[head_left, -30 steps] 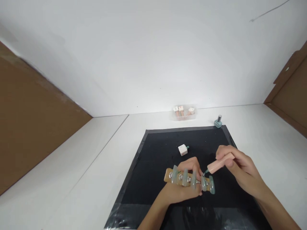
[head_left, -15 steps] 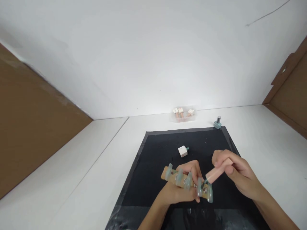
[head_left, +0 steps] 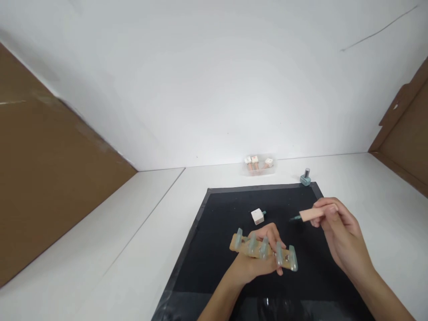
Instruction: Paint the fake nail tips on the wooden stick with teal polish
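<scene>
My left hand (head_left: 256, 263) is closed around a wooden strip (head_left: 270, 255) that carries several pale green false nails (head_left: 264, 248) in a row. In my right hand (head_left: 343, 232) a nail polish brush is pinched by its peach cap handle (head_left: 312, 214). Its dark green bristle tip (head_left: 294, 218) points left, apart from the nails and above the black mat. Beyond my left hand, a small white square bottle (head_left: 257, 216) with a green-stained neck lies on the mat.
A black mat (head_left: 227, 205) covers part of the white table. At the back stands a clear tray (head_left: 259, 173) with several white bottles with peach caps. A green bottle with a silver cap (head_left: 305, 177) stands at the mat's far right corner. Brown cardboard panels (head_left: 50, 169) flank both sides.
My right hand has drawn the brush away from the nail at the strip's right end, up and to the right. My left hand still holds the strip, now slightly more level.
</scene>
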A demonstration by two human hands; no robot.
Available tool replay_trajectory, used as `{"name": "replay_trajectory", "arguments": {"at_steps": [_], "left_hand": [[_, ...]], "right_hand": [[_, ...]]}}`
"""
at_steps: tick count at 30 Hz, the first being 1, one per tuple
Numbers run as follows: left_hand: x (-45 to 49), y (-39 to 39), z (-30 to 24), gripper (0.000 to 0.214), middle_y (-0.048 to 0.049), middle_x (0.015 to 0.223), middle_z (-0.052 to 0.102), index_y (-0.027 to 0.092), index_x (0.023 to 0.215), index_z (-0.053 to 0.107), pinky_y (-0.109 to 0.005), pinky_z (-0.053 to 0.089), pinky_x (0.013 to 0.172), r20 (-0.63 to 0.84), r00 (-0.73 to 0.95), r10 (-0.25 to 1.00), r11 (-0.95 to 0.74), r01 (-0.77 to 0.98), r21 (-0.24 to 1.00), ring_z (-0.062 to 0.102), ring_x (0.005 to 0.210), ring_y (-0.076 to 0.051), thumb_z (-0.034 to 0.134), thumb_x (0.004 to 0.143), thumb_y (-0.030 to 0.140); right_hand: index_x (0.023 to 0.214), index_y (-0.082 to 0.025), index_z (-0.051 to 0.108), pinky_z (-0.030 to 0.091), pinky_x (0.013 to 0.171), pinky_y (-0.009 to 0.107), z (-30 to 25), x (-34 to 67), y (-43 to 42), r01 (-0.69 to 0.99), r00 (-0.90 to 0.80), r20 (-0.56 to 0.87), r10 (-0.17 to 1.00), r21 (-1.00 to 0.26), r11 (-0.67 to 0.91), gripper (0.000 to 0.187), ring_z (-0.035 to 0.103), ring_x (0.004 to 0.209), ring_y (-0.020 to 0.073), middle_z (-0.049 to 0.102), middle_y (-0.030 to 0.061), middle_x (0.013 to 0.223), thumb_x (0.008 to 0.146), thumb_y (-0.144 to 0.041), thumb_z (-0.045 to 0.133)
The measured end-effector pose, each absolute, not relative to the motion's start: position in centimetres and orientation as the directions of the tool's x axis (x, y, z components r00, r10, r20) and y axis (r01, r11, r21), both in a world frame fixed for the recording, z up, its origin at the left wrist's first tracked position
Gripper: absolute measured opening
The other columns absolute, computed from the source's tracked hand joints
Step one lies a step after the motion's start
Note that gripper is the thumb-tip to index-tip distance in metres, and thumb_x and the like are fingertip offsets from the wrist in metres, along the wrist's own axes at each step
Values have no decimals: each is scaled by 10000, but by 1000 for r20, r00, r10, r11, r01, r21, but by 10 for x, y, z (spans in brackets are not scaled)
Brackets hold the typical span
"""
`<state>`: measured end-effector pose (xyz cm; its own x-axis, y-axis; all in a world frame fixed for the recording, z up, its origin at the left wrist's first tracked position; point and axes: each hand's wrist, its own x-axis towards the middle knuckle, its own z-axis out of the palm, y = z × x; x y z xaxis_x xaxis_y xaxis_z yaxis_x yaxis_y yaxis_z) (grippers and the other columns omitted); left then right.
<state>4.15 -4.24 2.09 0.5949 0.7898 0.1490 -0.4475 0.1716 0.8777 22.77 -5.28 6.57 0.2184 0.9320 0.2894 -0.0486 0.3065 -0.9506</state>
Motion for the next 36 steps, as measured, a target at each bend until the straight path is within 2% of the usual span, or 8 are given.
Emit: {"name": "replay_trajectory", "arguments": {"at_steps": [3, 6, 8, 11, 17, 23, 28, 36], "left_hand": [[43, -45, 32, 278, -8, 834, 535, 127, 679, 535, -187, 482, 482, 131, 549, 825, 165, -456, 874, 576, 546, -64, 778, 609, 244], [43, -50, 45, 288, -7, 830, 534, 133, 682, 543, -197, 476, 522, 97, 475, 875, 142, -443, 885, 564, 594, -72, 796, 571, 214], [43, -53, 52, 312, -2, 825, 533, 137, 668, 525, -195, 464, 553, 68, 422, 904, 135, -433, 891, 552, 629, -73, 806, 547, 195], [43, -59, 59, 344, 6, 831, 532, 144, 672, 501, -200, 446, 631, 57, 351, 935, 110, -439, 892, 537, 687, -73, 813, 531, 182], [41, -69, 64, 373, 35, 816, 490, 164, 711, 481, -189, 419, 641, 70, 291, 954, 81, -476, 876, 493, 683, -55, 811, 540, 177], [39, -77, 69, 425, 52, 744, 487, 178, 742, 435, -175, 435, 549, 48, 316, 948, 113, -471, 875, 508, 611, -51, 815, 558, 231], [31, -77, 79, 467, 85, 594, 480, 195, 795, 425, -123, 305, 327, 3, 400, 917, 179, -416, 892, 389, 419, -25, 810, 565, 328], [22, -69, 116, 447, 65, 610, 497, 180, 777, 449, -136, 383, 380, 62, 375, 925, 157, -527, 835, 481, 472, -42, 797, 592, 390]], "right_hand": [[868, -235, 632, 447, 541, 213, 71, 226, -52, -104, 279, 231, 932, -958, 269, 295, 491, 514, 96, 598, -18, 629, 845, -519, 560], [929, -236, 629, 498, 598, 238, 75, 223, -55, -55, 232, 226, 946, -968, 245, 290, 567, 598, 117, 679, 25, 771, 860, -505, 545], [1011, -247, 626, 519, 692, 267, 77, 220, -59, 18, 127, 232, 964, -973, 231, 295, 612, 714, 143, 677, 31, 796, 874, -490, 528], [1083, -286, 567, 507, 841, 329, 77, 216, -67, 51, -60, 206, 977, -977, 209, 262, 631, 919, 172, 666, 47, 999, 872, -440, 558], [1109, -333, 480, 528, 820, 333, 79, 209, -81, -123, -301, 193, 934, -979, 162, 348, 649, 900, 152, 618, 33, 1096, 814, -373, 659], [952, -255, 528, 547, 639, 277, 83, 196, -86, -261, -192, 191, 963, -956, 138, 346, 663, 721, 151, 666, 25, 860, 714, -360, 756], [932, -261, 542, 532, 643, 258, 85, 201, -86, -295, -110, 210, 971, -940, 170, 374, 653, 729, 142, 676, 15, 839, 671, -347, 795], [949, -284, 555, 528, 718, 245, 103, 198, -92, -336, -24, 216, 976, -921, 195, 390, 649, 758, 117, 674, -9, 851, 658, -322, 812]]}}
